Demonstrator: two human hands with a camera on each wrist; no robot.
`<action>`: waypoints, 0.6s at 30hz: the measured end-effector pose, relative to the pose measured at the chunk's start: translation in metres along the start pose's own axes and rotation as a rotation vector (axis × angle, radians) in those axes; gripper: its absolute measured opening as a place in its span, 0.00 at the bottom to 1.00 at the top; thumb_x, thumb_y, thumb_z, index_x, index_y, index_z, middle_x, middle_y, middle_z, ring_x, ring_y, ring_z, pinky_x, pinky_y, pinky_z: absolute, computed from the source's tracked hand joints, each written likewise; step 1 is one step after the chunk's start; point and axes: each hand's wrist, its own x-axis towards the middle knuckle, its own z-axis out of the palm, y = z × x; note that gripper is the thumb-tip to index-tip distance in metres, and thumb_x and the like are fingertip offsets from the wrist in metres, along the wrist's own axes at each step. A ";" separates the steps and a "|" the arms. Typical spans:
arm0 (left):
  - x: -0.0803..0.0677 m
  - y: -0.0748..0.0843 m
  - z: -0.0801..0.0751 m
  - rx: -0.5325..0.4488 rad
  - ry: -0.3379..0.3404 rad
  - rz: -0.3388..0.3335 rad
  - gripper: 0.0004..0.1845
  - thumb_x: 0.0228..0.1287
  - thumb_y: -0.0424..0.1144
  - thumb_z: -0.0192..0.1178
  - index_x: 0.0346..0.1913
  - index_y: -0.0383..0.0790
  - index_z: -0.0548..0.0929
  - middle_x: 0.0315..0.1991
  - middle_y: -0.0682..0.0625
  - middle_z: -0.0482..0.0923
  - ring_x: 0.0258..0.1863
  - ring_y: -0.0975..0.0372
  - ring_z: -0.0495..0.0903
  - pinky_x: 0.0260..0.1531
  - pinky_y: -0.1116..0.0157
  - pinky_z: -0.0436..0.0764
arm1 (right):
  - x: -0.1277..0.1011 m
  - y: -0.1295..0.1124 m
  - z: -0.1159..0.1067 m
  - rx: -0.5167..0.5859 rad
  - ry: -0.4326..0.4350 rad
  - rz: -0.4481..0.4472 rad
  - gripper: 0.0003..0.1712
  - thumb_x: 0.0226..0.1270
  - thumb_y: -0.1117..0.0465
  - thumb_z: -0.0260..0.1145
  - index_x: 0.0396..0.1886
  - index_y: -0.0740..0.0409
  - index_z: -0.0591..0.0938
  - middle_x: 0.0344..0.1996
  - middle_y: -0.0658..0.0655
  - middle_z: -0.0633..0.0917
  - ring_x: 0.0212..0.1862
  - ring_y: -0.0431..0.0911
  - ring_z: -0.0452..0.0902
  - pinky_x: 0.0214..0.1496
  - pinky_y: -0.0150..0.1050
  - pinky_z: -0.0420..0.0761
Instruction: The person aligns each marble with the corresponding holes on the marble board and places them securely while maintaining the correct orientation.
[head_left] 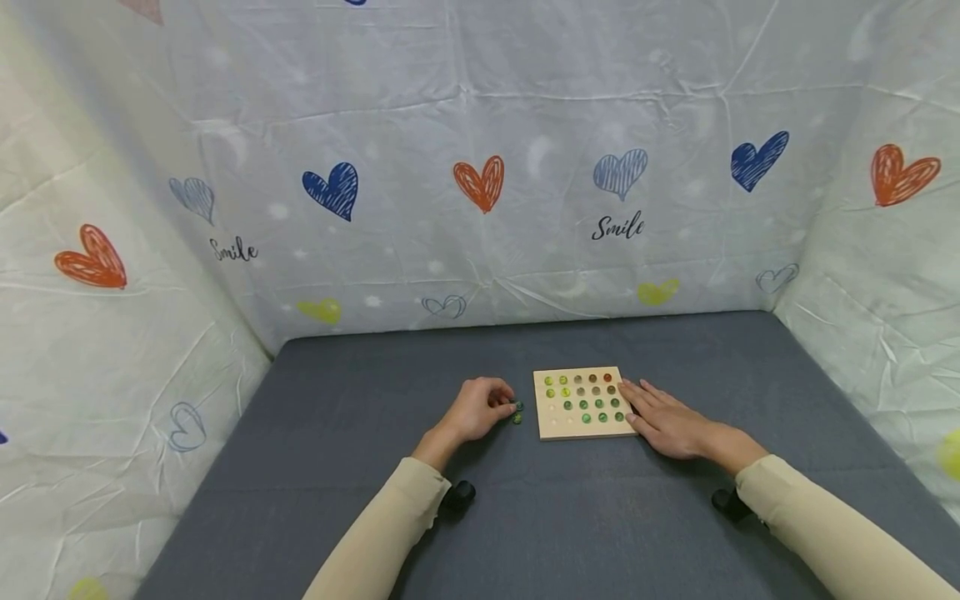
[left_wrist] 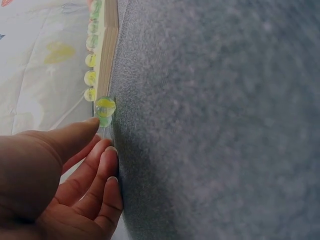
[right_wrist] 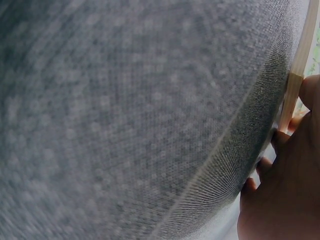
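Near the table's middle, my left hand (head_left: 480, 410) has its thumb and forefinger tips at a small green glass marble (head_left: 518, 405), pinching it. Another marble (head_left: 517, 419) lies just beside it; in the left wrist view this nearer marble (left_wrist: 105, 107) shows a yellow swirl. To the right is a light wooden board (head_left: 546, 431) with rows of round hollows. Yellow, dark, red and green marbles fill most of them, and several at its front left hold none. My right hand (head_left: 671, 425) lies flat with straight fingers, its fingertips and thumb on the board's right edge.
A dark grey cloth covers the table (head_left: 360, 400). White fabric walls (head_left: 405, 233) printed with hearts stand behind it and on both sides. Below each sleeve cuff is a black wrist camera, the left camera (head_left: 459, 497) and the right camera (head_left: 729, 504).
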 end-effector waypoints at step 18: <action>0.007 0.005 0.003 -0.009 -0.029 -0.024 0.06 0.68 0.34 0.69 0.44 0.37 0.88 0.34 0.50 0.83 0.31 0.63 0.78 0.36 0.62 0.80 | 0.001 0.002 0.003 -0.009 -0.018 0.031 0.36 0.87 0.49 0.43 0.82 0.64 0.52 0.81 0.67 0.53 0.80 0.67 0.43 0.77 0.63 0.48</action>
